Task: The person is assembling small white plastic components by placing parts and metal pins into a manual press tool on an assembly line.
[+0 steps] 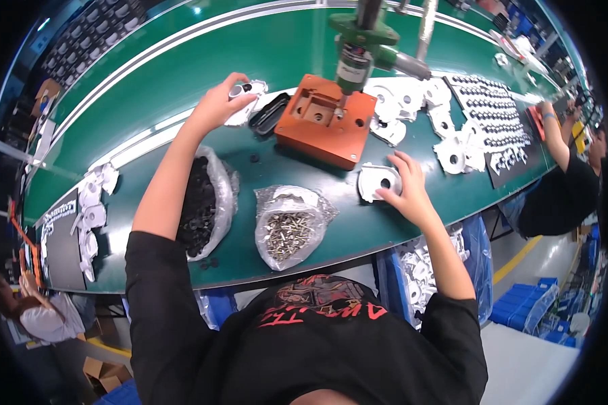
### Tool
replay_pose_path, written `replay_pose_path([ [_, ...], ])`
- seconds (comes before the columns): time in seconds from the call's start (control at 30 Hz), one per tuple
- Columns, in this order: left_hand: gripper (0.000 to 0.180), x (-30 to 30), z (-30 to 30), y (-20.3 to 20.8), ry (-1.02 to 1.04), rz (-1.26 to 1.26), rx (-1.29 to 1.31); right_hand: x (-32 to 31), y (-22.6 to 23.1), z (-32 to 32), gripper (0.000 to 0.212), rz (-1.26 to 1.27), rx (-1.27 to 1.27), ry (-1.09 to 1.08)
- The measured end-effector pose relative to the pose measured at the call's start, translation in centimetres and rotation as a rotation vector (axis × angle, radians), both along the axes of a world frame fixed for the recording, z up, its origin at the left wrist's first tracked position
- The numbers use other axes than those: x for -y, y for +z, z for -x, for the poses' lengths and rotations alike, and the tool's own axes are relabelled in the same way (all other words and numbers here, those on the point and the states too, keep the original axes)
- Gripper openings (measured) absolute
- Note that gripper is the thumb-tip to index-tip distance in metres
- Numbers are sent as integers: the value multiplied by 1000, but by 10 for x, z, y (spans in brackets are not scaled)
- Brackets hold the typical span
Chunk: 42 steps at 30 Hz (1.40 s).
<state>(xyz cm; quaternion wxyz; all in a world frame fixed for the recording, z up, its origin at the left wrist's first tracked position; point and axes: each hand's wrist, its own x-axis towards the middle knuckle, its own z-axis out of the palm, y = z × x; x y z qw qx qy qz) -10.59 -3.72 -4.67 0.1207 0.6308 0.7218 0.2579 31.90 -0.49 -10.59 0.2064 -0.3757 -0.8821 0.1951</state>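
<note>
At the far left of the orange fixture block (328, 143), my left hand (215, 106) grips a white plastic housing (239, 119) with a small black piece at its top. Thumb and fingers close round it from the left. My right hand (411, 191) curls its thumb and fingers round the right side of another white plastic housing (369, 182), which has a dark round hole and rests on the green bench in front of the block. Above the block hangs the green head of a press or driving tool (353, 64), its tip down by the block's recess.
A bag of screws (289, 236) and a bag of black parts (199, 209) lie near me. White housings (452, 154) pile up at right, beside rows of black parts (486, 108). A black tray (269, 116) touches the block's left. Co-workers sit at both sides.
</note>
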Motion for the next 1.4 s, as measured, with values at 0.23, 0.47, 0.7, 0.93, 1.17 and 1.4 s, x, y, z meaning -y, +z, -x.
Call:
replay_pose_path([
  [0.23,38,4,58,-28,193,-5,138,16,-1,0,100,100,103,90],
  [0.47,70,-1,120,-62,556,-216,104,23,-12,0,96,30,105,161],
  [0.7,68,78,204,-50,810,-36,-168,29,-17,-2,85,172,-94,37],
  [0.93,40,269,343,-134,921,166,-570,30,-18,-12,81,252,-342,-34],
  [1.17,20,251,298,-112,572,130,-745,41,27,29,79,642,-1019,-36],
  [1.4,35,175,-69,7,-11,-381,827,84,78,104,73,585,-825,363],
])
